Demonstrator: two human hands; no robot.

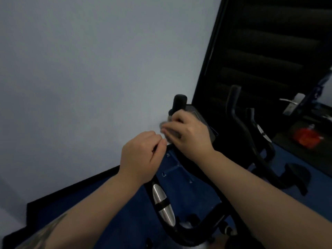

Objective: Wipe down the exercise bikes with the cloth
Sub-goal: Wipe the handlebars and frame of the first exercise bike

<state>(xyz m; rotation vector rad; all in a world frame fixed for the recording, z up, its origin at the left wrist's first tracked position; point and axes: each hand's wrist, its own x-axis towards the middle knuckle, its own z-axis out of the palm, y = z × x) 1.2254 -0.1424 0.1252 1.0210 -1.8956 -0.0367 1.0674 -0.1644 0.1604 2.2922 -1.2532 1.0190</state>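
Note:
A black exercise bike [203, 184] stands below me, its handlebar curving up from the lower middle. One upright grip [179, 102] rises in front of the pale wall. My right hand [188, 133] is closed around a small grey cloth [164, 128], pressed against the handlebar just below that grip and beside the bike's console [206, 121]. My left hand [143, 157] is curled around the handlebar a little lower and to the left. A silver pulse sensor [162, 203] shows on the bar below my left wrist.
A second black exercise bike [251, 133] stands to the right on the blue floor [188, 187]. Behind it is a dark panelled wall [269, 51] with a metal door handle [291, 103]. A red object [307, 138] lies at the right. A pale wall [89, 69] fills the left.

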